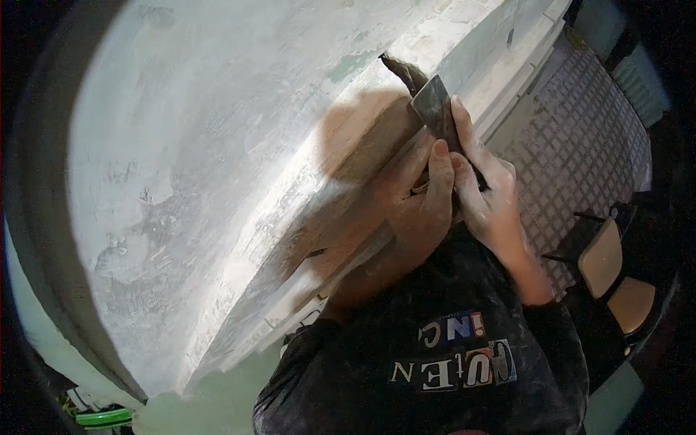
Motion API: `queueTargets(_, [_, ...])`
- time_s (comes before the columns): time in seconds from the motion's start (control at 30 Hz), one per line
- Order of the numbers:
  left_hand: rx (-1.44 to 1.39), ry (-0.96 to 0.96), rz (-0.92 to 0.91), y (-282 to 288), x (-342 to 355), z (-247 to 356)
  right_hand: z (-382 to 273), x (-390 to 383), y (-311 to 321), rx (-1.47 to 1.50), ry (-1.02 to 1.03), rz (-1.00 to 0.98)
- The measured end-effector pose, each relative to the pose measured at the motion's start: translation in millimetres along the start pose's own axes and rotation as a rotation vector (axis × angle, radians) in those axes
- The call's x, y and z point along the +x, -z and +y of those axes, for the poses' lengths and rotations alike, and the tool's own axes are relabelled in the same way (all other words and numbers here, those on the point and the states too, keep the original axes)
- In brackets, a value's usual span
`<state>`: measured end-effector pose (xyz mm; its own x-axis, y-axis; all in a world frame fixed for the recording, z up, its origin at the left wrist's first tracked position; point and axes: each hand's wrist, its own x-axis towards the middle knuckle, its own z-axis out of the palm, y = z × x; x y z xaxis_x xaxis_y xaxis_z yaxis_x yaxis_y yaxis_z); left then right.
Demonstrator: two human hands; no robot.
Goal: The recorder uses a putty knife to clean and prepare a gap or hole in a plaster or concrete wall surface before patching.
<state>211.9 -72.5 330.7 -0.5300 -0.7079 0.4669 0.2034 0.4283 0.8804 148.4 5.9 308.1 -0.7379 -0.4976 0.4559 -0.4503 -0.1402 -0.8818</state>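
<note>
A two-handed pinch, left hand (423,206) and right hand (493,199), holds one scraper (433,103) beside one pale ledge (453,36).

On your right you have a tan chair (601,259) with dark legs, by a grid-patterned floor (576,156); low on your left, a bright green object (105,419)

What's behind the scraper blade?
Beside the scraper blade show a pale plastered ledge and a dark patch, gap or shadow unclear. Whatever lies directly behind the blade, left hand and right hand is covered.
</note>
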Motion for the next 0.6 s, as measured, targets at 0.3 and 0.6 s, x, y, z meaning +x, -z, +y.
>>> queueTargets(0.3, [0.059, 0.117, -0.138, 22.5, -5.5, -22.2, -7.4, 2.1, 2.5, -0.012, -0.012, -0.039])
queueTargets(0.6, [0.095, -0.208, -0.055, 11.1, 10.7, -16.9, -10.2, 5.3, -2.0, -0.021, 0.039, 0.003])
